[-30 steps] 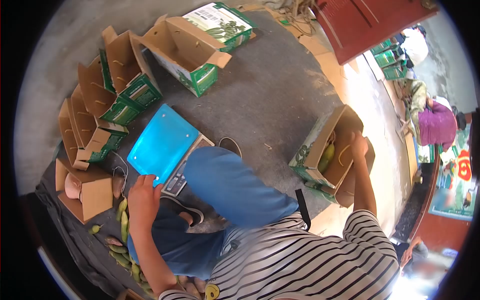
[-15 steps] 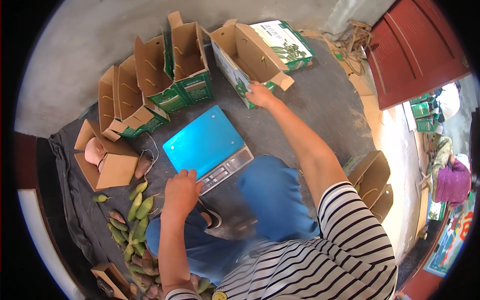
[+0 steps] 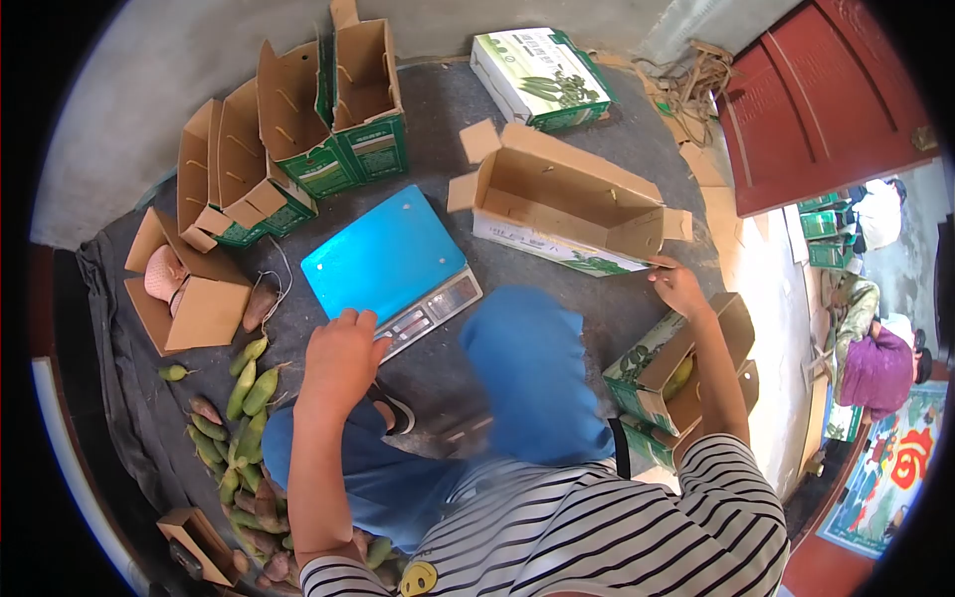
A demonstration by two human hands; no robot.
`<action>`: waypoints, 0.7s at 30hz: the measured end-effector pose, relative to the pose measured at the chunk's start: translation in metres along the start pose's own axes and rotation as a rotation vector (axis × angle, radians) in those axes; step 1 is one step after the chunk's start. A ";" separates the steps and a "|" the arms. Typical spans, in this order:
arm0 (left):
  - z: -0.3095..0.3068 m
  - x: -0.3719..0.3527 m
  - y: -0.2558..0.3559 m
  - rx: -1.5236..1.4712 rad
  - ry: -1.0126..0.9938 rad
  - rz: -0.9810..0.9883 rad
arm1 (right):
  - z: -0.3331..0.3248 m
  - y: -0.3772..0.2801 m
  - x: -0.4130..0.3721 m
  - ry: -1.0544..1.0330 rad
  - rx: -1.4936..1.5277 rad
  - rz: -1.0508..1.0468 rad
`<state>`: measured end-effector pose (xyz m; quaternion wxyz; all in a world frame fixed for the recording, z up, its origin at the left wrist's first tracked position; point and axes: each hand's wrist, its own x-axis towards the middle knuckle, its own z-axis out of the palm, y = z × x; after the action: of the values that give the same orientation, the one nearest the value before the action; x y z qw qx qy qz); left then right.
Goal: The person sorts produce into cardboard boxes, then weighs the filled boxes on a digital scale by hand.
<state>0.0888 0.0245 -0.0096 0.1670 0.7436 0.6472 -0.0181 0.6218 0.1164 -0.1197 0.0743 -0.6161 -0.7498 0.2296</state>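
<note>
My right hand pinches the lower right edge of an open cardboard box, which lies with its long side toward me and its flaps spread. Beside me is a digital scale with a blue platform, nothing on it. My left hand rests at the scale's near left corner by the button panel, thumb apart from the bent fingers, holding nothing. Below that hand, green radishes lie in a pile on the dark ground sheet, mixed with reddish-brown roots.
Several open boxes line the wall at upper left. A closed printed box lies at the back. A small carton holds something pink. Boxes at right hold a green vegetable. Another person is at far right, near a red door.
The open box has come away from the closed box, turned and moved nearer, down and right with my right hand. My left hand stays by the scale. The view has shifted slightly.
</note>
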 end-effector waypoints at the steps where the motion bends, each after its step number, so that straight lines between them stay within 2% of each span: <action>1: 0.002 0.000 -0.001 0.003 0.011 0.006 | -0.005 0.003 -0.005 0.012 -0.116 -0.012; 3: 0.005 -0.001 -0.003 0.022 0.018 0.003 | -0.020 0.007 -0.005 0.029 -0.347 -0.043; 4: 0.007 -0.001 -0.004 0.037 0.016 -0.004 | -0.027 0.007 -0.002 0.038 -0.411 0.012; 7: 0.008 -0.001 -0.009 0.037 0.031 -0.003 | -0.047 -0.026 0.019 0.145 -0.156 0.163; 9: 0.008 -0.002 -0.010 0.020 0.034 -0.005 | -0.044 -0.070 0.033 0.045 0.223 0.071; 11: 0.008 -0.002 -0.010 0.000 0.033 -0.011 | -0.024 -0.106 0.045 -0.073 -0.116 -0.199; 14: 0.010 -0.002 -0.012 0.002 0.035 -0.010 | 0.034 -0.097 0.062 -0.230 -0.313 -0.206; 17: 0.008 -0.002 -0.009 0.019 -0.002 -0.037 | 0.059 -0.090 0.068 0.039 -0.401 -0.269; 21: 0.006 0.000 -0.008 0.009 -0.017 -0.019 | 0.077 -0.090 0.068 0.074 -0.434 -0.259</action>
<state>0.0826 0.0234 -0.0169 0.1688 0.7379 0.6528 -0.0289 0.4954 0.1495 -0.1604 -0.0035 -0.5245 -0.8509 0.0290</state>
